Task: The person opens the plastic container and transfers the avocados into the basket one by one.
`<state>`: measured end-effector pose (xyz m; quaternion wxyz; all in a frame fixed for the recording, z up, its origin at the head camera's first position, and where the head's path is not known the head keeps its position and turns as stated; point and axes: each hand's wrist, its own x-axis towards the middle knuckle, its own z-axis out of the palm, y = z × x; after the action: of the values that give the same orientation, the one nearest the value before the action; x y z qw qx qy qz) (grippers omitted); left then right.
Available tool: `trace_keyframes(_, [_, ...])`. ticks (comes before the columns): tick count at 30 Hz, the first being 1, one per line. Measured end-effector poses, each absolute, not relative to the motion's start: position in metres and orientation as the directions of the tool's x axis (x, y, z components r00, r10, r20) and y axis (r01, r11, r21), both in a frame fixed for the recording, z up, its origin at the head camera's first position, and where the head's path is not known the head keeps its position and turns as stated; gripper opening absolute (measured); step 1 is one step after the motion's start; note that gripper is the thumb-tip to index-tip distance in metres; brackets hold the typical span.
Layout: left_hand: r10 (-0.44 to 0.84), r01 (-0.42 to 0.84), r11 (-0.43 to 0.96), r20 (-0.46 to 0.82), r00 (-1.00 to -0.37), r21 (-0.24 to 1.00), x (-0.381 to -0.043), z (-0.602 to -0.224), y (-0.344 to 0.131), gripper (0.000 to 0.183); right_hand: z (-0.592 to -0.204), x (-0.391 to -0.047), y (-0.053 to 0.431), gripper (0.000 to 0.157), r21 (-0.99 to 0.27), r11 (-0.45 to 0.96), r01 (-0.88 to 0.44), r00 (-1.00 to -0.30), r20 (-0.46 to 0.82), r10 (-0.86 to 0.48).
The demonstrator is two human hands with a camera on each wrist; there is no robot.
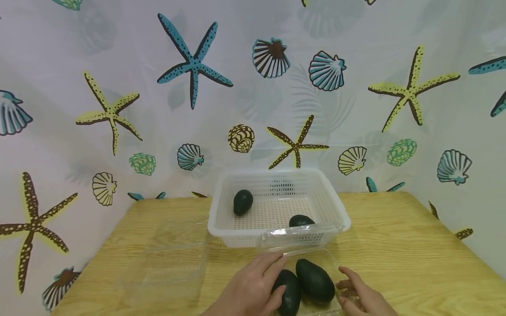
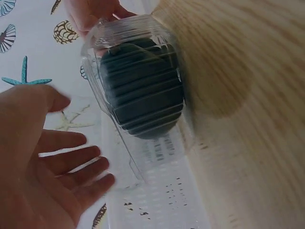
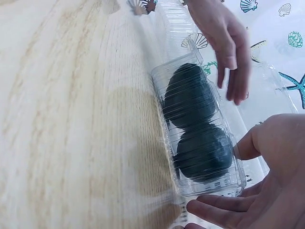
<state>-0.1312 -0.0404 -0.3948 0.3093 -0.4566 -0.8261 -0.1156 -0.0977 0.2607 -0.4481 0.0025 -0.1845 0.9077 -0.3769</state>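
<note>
Two dark avocados (image 1: 315,281) lie side by side in a clear box (image 1: 330,260) on the table (image 1: 403,250). My left hand (image 1: 254,284) is loose beside them, holding nothing. My right hand (image 1: 363,293) is half spread by the box; I can't tell if it touches. The white basket (image 1: 329,199) is behind.

Behind: white sheet (image 1: 237,26) | Prints: blue and yellow starfish (image 1: 193,64), shells (image 1: 327,72) | Below: wood-grain tabletop (image 1: 399,250)
</note>
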Motion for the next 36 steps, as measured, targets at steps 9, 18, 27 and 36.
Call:
trace_keyframes(9, [0.762, 0.777, 0.626, 0.155, -0.629, 0.074, -0.136, -0.402, -0.059, 0.094, -0.442, -0.099, 0.255, 0.056, -0.729, 0.614, -0.303, -0.932, 0.091, -0.352])
trace_keyframes(18, [0.790, 0.789, 0.605, 0.042, -0.611, 0.106, -0.141, -0.395, -0.068, 0.104, -0.441, -0.103, 0.249, 0.056, -0.648, 0.712, -0.271, -0.957, 0.102, -0.271])
trace_keyframes(27, [0.752, 0.726, 0.650, -0.056, -0.657, 0.222, -0.143, -0.387, -0.072, 0.107, -0.438, -0.103, 0.237, 0.046, -0.412, 0.821, -0.395, -0.898, 0.364, -0.249])
trace_keyframes(36, [0.729, 0.695, 0.678, -0.097, -0.677, 0.241, -0.141, -0.384, -0.075, 0.105, -0.424, -0.112, 0.214, 0.040, -0.044, 0.785, -0.618, -0.591, 0.683, -0.428])
